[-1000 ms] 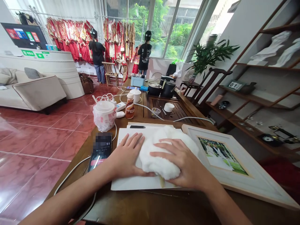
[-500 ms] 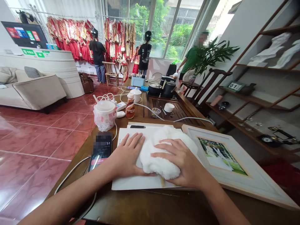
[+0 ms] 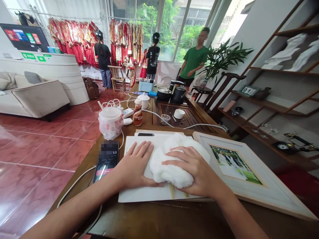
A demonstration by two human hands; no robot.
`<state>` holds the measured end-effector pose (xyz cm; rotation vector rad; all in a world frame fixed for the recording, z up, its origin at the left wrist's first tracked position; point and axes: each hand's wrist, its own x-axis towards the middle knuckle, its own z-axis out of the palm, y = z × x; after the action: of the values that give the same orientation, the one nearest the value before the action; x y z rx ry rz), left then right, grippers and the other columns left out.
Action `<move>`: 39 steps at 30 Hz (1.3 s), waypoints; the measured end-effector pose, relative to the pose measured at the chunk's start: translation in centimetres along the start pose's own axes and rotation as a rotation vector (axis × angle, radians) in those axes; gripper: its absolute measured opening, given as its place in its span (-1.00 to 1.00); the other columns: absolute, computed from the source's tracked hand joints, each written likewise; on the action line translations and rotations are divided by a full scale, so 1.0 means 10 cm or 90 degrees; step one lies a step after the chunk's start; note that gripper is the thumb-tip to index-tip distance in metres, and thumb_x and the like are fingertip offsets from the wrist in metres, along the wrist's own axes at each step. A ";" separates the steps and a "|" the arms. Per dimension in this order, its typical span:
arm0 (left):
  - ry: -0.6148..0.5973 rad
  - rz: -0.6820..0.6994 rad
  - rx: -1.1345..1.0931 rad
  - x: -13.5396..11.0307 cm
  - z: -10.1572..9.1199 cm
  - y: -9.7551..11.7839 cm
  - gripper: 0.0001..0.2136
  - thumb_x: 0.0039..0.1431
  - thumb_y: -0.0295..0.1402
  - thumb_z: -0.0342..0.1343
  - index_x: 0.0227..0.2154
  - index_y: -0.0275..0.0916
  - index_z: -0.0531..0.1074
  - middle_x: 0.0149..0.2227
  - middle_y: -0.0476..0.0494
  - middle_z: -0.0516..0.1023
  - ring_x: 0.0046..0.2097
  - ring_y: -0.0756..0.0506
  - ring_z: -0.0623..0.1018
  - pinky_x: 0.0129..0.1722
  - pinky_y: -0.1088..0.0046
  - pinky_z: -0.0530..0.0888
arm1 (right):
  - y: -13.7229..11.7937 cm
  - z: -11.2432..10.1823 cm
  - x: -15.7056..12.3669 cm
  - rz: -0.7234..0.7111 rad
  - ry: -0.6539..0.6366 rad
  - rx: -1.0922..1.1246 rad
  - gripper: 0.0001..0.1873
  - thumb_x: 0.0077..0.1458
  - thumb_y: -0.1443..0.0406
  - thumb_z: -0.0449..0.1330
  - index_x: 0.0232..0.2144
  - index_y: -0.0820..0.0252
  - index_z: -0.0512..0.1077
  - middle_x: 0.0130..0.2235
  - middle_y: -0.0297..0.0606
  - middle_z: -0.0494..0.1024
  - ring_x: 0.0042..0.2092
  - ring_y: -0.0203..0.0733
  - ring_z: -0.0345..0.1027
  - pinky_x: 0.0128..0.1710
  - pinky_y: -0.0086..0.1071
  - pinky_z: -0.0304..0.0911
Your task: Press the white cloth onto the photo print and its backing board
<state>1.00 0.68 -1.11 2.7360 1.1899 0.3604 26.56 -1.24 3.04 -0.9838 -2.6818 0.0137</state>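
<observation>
Bunched under my right hand [image 3: 196, 171] is a fluffy white cloth [image 3: 171, 177], gripped by its curled fingers and thumb. It lies on a flat white board [image 3: 134, 196] near the table's front edge. My left hand [image 3: 137, 166] rests flat on the left part of the same board, fingers spread, its thumb reaching to the cloth's lower edge. Two yellowish narrow shapes [image 3: 172, 191] show on the board just below the cloth. To the right, a pale wooden frame [image 3: 251, 196] with a wide mat holds a wedding photo [image 3: 234, 164].
Left of the board lies a phone [image 3: 107, 162] with its cable. Behind stand a bagged white tub [image 3: 111, 122], a coffee bottle [image 3: 137, 113], a lidded white cup [image 3: 144, 100] and a small white bowl [image 3: 179, 114]. Several people are at the back, one in a green shirt [image 3: 195, 61].
My right hand and the cloth have shifted slightly right, uncovering more of the yellowish shapes. My left hand stays put. The person in green has moved left, out from behind the plant.
</observation>
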 end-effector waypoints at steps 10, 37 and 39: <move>-0.003 0.000 -0.004 0.00 -0.01 0.01 0.07 0.02 0.43 -0.19 0.36 -0.35 -0.05 0.40 -0.36 -0.06 0.41 -0.32 -0.08 0.36 0.02 -0.11 | -0.03 0.02 -0.01 0.000 0.018 0.003 -0.46 -0.05 0.15 0.29 0.04 -0.02 0.43 0.10 -0.19 0.46 0.09 0.15 0.25 -0.01 -0.01 0.09; 0.005 0.003 -0.010 0.00 -0.01 0.01 0.07 0.01 0.43 -0.19 0.37 -0.32 -0.08 0.40 -0.37 -0.05 0.41 -0.35 -0.08 0.36 -0.02 -0.10 | 0.04 0.00 -0.04 0.055 0.035 -0.032 -0.46 -0.03 0.16 0.29 0.04 0.04 0.41 0.09 -0.12 0.45 0.06 0.16 0.26 -0.03 -0.01 0.13; -0.001 -0.001 -0.009 0.00 -0.02 0.01 0.08 0.00 0.44 -0.19 0.37 -0.34 -0.07 0.40 -0.37 -0.05 0.41 -0.34 -0.08 0.36 -0.01 -0.10 | -0.04 0.01 -0.01 0.026 0.024 -0.008 -0.43 -0.06 0.13 0.30 0.05 0.00 0.40 0.10 -0.15 0.44 0.08 0.15 0.25 -0.02 -0.01 0.12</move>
<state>1.02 0.60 -0.93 2.7232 1.1834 0.3651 26.40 -1.61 2.93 -1.0325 -2.6303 -0.0122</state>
